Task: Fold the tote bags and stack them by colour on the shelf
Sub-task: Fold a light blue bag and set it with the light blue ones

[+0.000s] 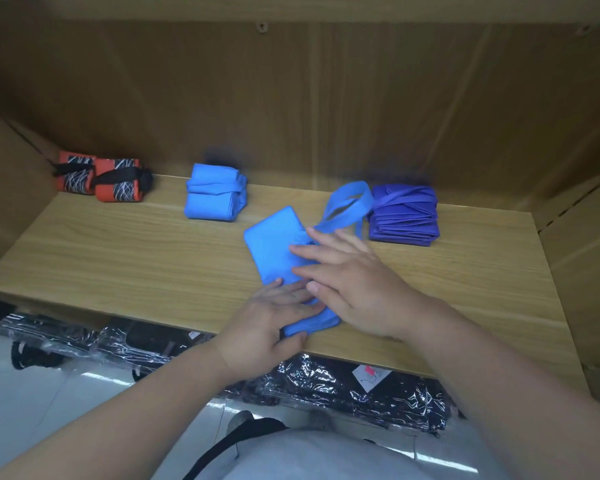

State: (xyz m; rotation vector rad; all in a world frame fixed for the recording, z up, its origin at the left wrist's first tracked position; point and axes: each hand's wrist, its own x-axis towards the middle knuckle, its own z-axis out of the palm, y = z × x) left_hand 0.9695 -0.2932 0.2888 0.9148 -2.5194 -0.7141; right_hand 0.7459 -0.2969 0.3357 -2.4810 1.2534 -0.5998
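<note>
Broadly, the wooden shelf (118, 258) spans the view. Near its front middle lies a half-folded light-blue tote bag (274, 244), its handles (347, 202) looping far right, up to the purple stack (404, 216). The right hand (357, 289) presses flat on the bag, grip apart, fingers straight. The left hand (260, 327) has its grip clamped on the bag's near end, thumb at the edge. A folded blue bundle (213, 192) sits far centre, and the orange bundles (101, 181) far left.

Both hands lying on a light-blue tote bag (274, 244) on the shelf (125, 258): left hand (267, 323) pinching its near end, right hand (357, 282) pressing flat.
</note>
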